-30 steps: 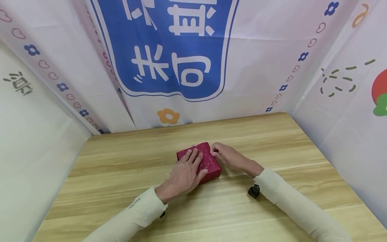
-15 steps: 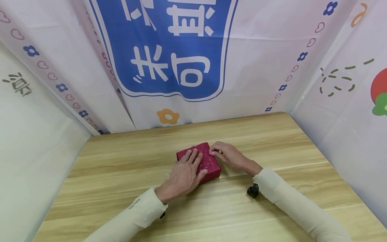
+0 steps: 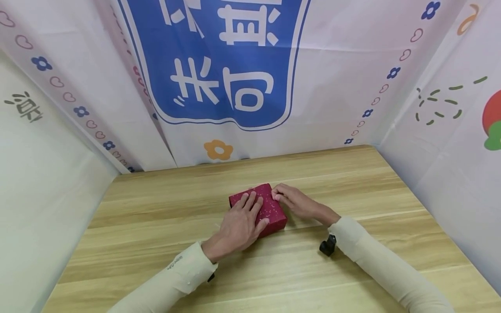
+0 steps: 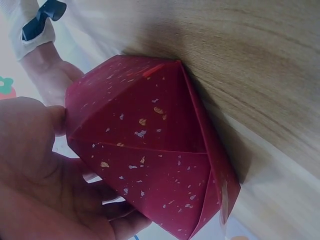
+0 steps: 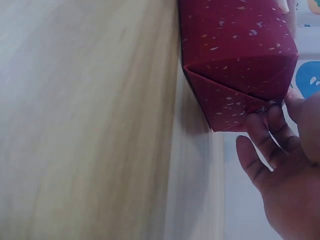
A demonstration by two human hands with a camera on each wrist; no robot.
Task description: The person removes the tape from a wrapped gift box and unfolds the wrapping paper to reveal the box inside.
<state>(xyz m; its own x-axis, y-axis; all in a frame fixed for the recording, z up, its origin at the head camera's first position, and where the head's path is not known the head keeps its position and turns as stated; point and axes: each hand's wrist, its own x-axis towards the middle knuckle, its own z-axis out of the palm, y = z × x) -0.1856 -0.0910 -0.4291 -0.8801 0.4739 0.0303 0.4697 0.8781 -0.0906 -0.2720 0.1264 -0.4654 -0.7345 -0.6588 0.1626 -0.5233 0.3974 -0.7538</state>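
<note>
A small box [image 3: 274, 213] wrapped in dark red paper with gold and silver flecks sits near the middle of the table. Across its top lies my left hand [image 3: 239, 224], fingers straight and slightly spread, thumb toward the near edge. My right hand [image 3: 296, 202] is at the box's right end. There, its thumb and curled fingers pinch the folded wrapping paper [image 5: 222, 97] at the upper edge. In the left wrist view the other end shows folded paper [image 4: 180, 185], with a flap standing a little away and a thin see-through strip [image 4: 224, 210] at its tip.
The wood-grain table [image 3: 156, 226] extends around the box on every side. White printed cloth [image 3: 325, 95] hangs behind it, with more at both sides. A black wrist camera [image 3: 328, 245] sits under the right sleeve.
My right fingers shift slightly at the box's right end, straightening a little and then curling in again. The left hand and the box stay in place.
</note>
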